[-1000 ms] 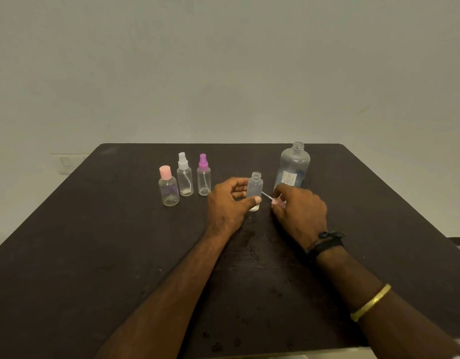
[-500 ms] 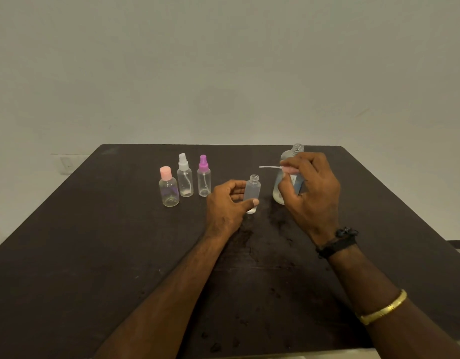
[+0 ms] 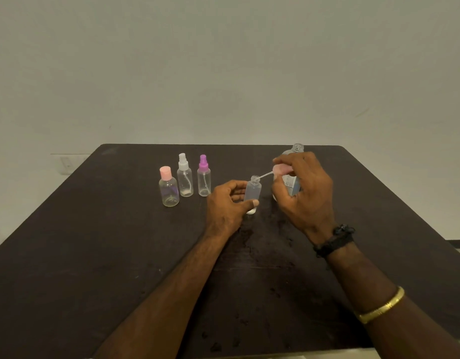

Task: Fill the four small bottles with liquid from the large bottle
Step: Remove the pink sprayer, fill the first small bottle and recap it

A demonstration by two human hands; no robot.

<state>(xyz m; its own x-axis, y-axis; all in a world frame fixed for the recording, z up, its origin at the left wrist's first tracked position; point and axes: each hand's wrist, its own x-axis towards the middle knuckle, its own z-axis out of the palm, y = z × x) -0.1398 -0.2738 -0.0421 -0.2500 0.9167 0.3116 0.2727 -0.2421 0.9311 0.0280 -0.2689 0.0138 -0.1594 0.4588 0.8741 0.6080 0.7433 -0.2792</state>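
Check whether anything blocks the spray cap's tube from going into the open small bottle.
Nothing visible does. The pink spray cap in the right hand has its thin tube tip at the uncapped small clear bottle's mouth; the left hand grips lower down.

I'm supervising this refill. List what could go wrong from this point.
1. The right hand holds the pink sprayer slanted, its tube tip just at the open bottle mouth; it may catch the rim.
2. The left hand pinches that bottle low, so a push could tip it.
3. The uncapped large bottle stands right behind the right hand.
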